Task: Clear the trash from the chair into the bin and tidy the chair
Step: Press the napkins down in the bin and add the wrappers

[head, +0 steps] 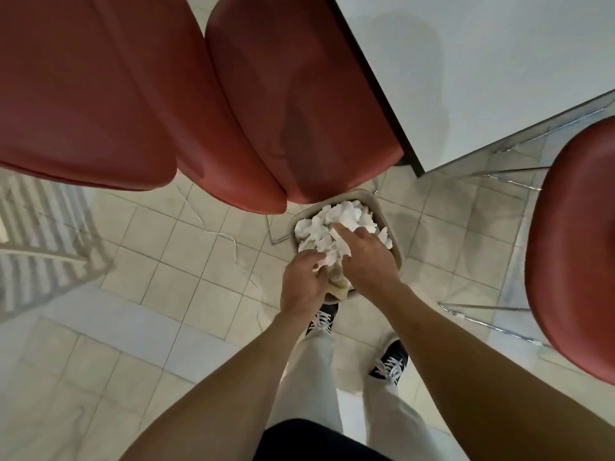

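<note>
A small beige bin [372,202] stands on the tiled floor below the front edge of a red chair [299,104]. It is heaped with crumpled white paper trash [342,217], with a tan piece at its near side. My left hand [304,282] is over the near rim, its fingers curled against a scrap of the paper. My right hand [366,254] lies flat on the heap with straight fingers. The red chair's seat shows no trash on it.
A second red chair [83,94] stands at the left and a third [572,254] at the right edge. A white table [482,68] juts in at the top right, chrome legs under it. My feet in dark sneakers stand just behind the bin.
</note>
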